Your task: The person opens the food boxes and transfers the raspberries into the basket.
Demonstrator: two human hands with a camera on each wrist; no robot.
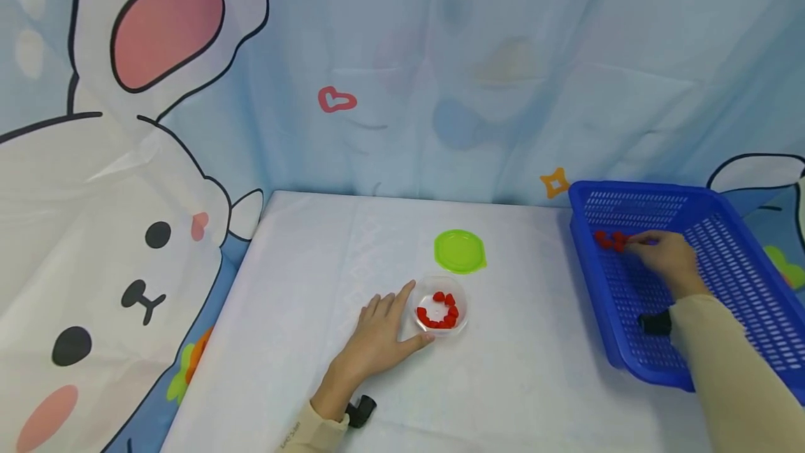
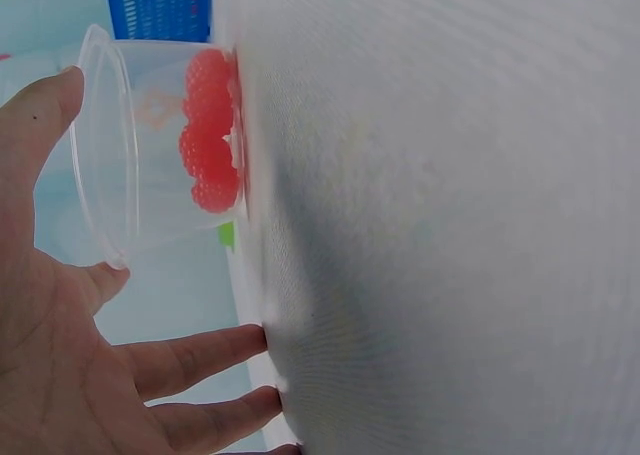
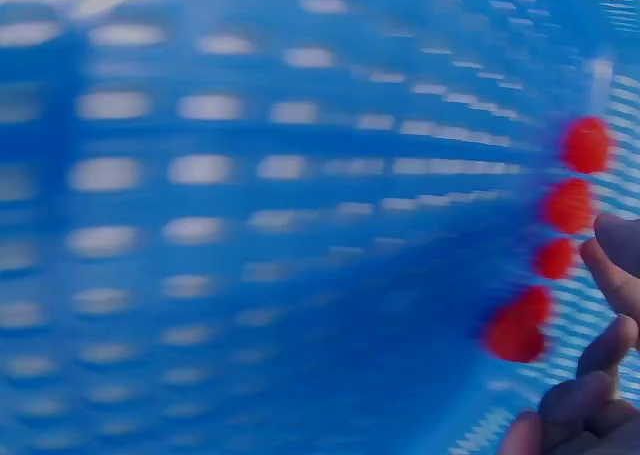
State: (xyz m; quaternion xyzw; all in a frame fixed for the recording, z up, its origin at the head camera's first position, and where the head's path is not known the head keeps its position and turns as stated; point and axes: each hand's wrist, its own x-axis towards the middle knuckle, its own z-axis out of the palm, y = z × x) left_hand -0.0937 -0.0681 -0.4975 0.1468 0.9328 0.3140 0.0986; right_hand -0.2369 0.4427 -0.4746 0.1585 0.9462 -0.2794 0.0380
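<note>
A clear plastic cup [image 1: 465,317] stands on the white-covered table with several red raspberries [image 1: 451,312] at its bottom. My left hand [image 1: 376,342] is beside it, thumb and index finger spread and touching its rim. In the left wrist view the other fingertips [image 2: 262,338] rest on the cloth. Over in the blue basket [image 1: 591,299], my right hand [image 1: 668,261] reaches down to a small group of raspberries [image 1: 604,239]. In the right wrist view its thumb and index fingertips come close together beside a raspberry [image 3: 568,206]; whether they pinch one is unclear.
A green lid [image 1: 460,252] lies flat on the table behind the cup. The basket has raised slotted walls, and its left wall stands between the cup and the right hand. A printed curtain [image 1: 402,138] hangs behind the table.
</note>
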